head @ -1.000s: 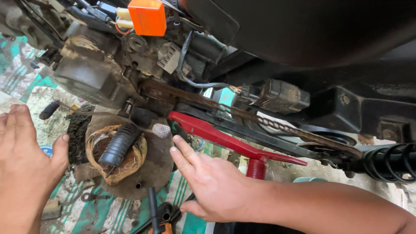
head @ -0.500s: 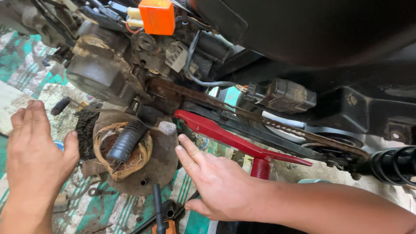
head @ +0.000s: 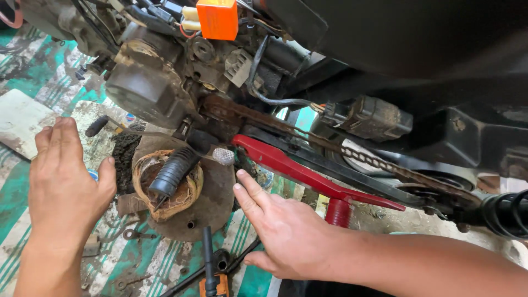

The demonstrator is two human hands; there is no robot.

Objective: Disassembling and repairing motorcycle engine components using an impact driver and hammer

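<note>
Both hands are hovering open and empty: the left hand (head: 66,181) spreading flat to the left of the round engine cover (head: 190,206), the right hand (head: 278,231) reaching fingers-first at its right edge, under the red lever (head: 308,173).

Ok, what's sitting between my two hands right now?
In the head view, a round rusty cover plate lies between the left hand and right hand. On it rests a copper-wound coil, with a black ribbed rubber footpeg over it.
</note>
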